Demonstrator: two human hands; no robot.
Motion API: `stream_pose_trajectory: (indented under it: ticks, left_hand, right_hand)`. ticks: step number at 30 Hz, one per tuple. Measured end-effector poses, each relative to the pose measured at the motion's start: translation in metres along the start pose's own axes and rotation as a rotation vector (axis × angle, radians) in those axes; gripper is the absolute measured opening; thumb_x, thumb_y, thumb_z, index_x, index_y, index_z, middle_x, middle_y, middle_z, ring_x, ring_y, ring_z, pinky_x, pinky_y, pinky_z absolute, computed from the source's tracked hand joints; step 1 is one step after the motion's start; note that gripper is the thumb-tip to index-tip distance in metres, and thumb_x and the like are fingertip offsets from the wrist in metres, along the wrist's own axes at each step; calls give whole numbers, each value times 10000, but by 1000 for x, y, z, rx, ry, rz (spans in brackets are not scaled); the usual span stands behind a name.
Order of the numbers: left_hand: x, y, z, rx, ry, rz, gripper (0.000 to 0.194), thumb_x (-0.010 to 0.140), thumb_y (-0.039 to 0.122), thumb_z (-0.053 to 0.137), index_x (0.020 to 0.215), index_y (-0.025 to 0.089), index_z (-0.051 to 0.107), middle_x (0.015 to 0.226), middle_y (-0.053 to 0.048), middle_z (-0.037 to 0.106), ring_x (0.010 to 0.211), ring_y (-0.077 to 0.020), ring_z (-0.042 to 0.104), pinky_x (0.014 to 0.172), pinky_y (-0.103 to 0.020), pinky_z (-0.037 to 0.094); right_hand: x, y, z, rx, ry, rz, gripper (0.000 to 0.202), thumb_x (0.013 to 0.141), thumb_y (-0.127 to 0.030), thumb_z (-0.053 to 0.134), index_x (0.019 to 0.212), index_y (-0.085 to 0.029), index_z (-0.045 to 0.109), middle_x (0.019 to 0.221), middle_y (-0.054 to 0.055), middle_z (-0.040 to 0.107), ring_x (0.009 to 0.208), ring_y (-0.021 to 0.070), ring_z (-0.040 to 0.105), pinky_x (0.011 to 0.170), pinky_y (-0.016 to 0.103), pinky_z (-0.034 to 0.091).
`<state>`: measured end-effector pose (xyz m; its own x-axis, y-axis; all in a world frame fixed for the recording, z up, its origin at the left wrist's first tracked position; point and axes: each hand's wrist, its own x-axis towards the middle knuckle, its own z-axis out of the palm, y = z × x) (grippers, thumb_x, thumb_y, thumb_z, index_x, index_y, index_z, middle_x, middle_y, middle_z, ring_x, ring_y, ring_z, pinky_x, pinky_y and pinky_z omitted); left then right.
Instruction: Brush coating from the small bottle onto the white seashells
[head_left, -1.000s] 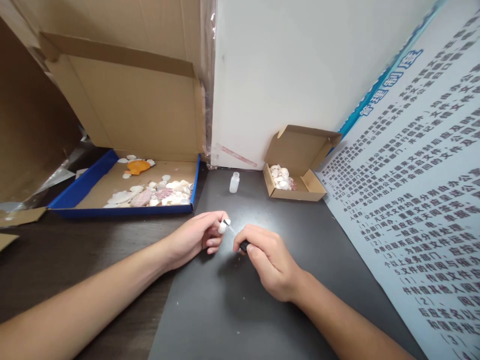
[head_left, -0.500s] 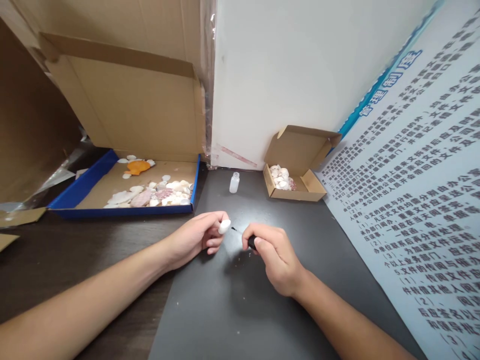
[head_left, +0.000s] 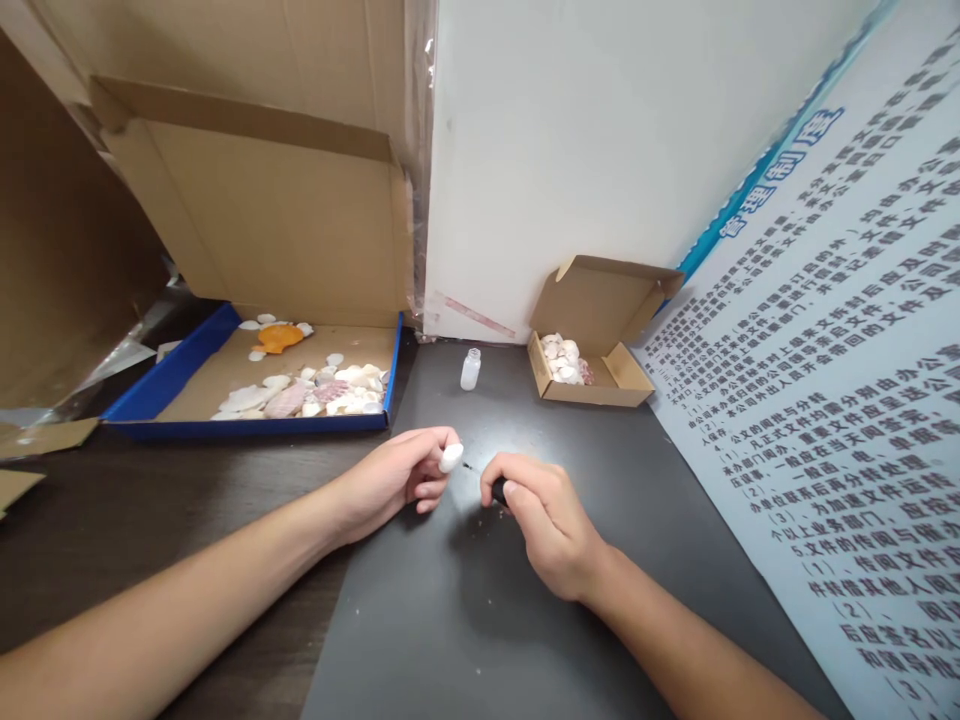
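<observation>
Brushwork appears in hand; I judge another stroke calls for a steady hold. My right hand [head_left: 551, 520] is closed around a slim brush with a black handle [head_left: 499, 490]; my left hand [head_left: 401, 467] pinches a small, white, rounded shell [head_left: 451, 458] just beside the dark bristle tip [head_left: 467, 465], contact undetermined.

Dark mat [head_left: 405, 620]: glare flaring beside the right hand [head_left: 544, 520], soft shadow pooling beneath it!
White wall [head_left: 555, 130]: bright, even.
Left cardboard [head_left: 64, 230]: dim.
Poster [head_left: 832, 420]: stretched toward the edge, fine print [head_left: 712, 345] smeared.
</observation>
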<state>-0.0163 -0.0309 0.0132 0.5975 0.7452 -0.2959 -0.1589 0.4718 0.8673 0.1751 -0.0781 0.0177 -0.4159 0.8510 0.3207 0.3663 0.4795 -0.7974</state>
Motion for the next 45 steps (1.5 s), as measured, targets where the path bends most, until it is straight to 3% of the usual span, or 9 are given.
stream_pose_trajectory:
  ticks: [6,10,15,22,28,31,35,41,45]
  left_hand:
    - [-1,0,0,1,2,3,82,728,148,457,662,185,425,559,71,262,484,-83,232,454,-197,244]
    - [-1,-1,1,5,-4,0,71,726,149,455,670,185,433,552,73,259,478,-82,229,450,-196,233]
    - [-1,-1,1,-7,5,8,65,718,163,469,673,188,430,557,76,264,473,-78,227,444,-192,232]
    - [0,-2,0,-22,-13,7,66,716,159,469,665,184,436,556,76,268,466,-73,234,440,-189,235]
    - [-1,-2,-1,-7,-9,5,78,730,158,466,666,185,431,553,74,272,475,-77,232,444,-196,236]
    - [-1,-2,-1,-4,-5,4,75,736,159,463,675,187,431,557,73,276,480,-80,233,448,-200,243]
    - [0,-2,-1,-3,-19,3,70,725,150,451,666,185,439,547,72,269,480,-83,224,446,-201,236]
    - [0,-2,-1,-12,-4,3,68,715,147,457,670,189,429,555,73,264,480,-84,232,445,-203,241]
    - [0,-1,-1,-2,-13,1,75,725,147,456,665,186,432,552,72,265,478,-82,225,444,-201,237]
  right_hand:
    - [0,-2,0,32,-51,-80,261,899,-177,326,805,-179,570,692,6,521,603,141,469,607,271,372]
    - [1,-2,0,-29,22,1,252,898,-160,329,746,-192,529,631,-15,471,568,136,438,576,266,344]
    - [-1,-2,0,33,-29,-122,274,903,-184,318,806,-177,575,682,9,509,593,146,463,599,280,374]
    - [0,-2,0,-51,60,-31,252,903,-160,332,743,-192,524,629,-18,459,558,134,427,567,266,339]
    - [0,-1,-1,34,-25,-141,273,903,-177,320,804,-175,574,688,13,514,606,151,466,607,286,374]
    - [1,0,0,27,-43,-113,282,910,-178,315,818,-174,581,696,14,516,623,153,477,619,285,377]
    - [1,-1,-1,-39,34,-10,261,913,-160,323,775,-181,543,673,-4,483,594,138,441,593,273,342]
    - [1,-1,-1,35,-73,-107,265,902,-165,315,814,-172,565,717,11,517,632,142,466,629,275,366]
    - [1,1,-2,-22,19,-21,251,906,-155,322,757,-180,523,661,-11,472,580,128,422,590,265,331]
